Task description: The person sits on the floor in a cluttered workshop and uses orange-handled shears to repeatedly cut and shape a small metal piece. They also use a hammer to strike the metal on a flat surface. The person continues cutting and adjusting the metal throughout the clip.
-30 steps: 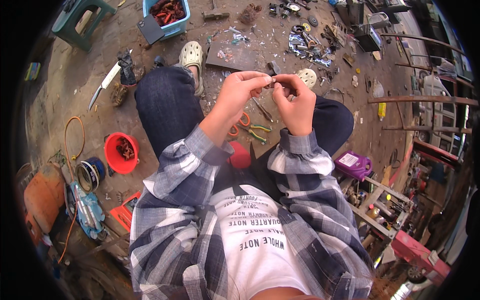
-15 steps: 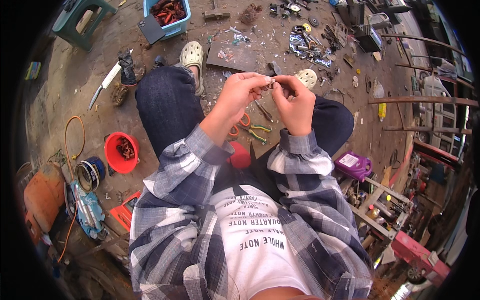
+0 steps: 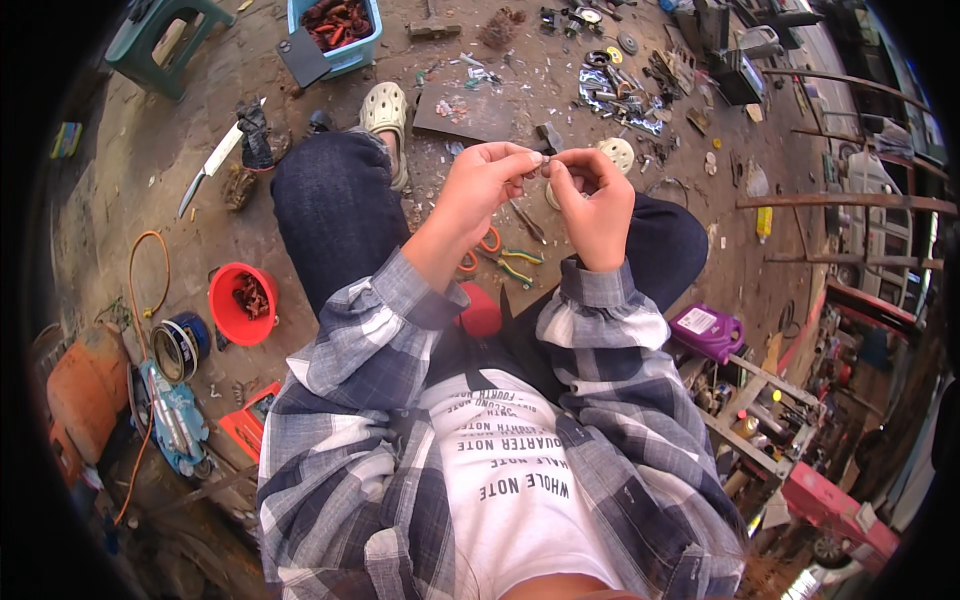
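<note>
My left hand [image 3: 486, 182] and my right hand [image 3: 592, 205] meet fingertip to fingertip in front of me, above the floor between my shoes. Both are closed in a pinch around something small and dark, too tiny to make out. Below them on the ground lie pliers [image 3: 518, 270] with green and yellow handles, an orange-handled tool [image 3: 488, 240] and a slim pointed tool [image 3: 529, 222]. Just beyond my fingers stands a dark hammer-like head [image 3: 549, 138], partly hidden. A dark flat board [image 3: 462, 112] with small scraps on it lies farther off.
A blue bin [image 3: 352, 57] of reddish-brown scrap and a green stool [image 3: 165, 45] stand far left. At left are a red bucket [image 3: 243, 305], a knife [image 3: 212, 160] and a can [image 3: 178, 350]. Metal parts [image 3: 620, 95] lie far right; a purple jug [image 3: 706, 332] stands right.
My right hand has shifted slightly to the right and its fingers have straightened a little. My left hand stays nearly in place.
</note>
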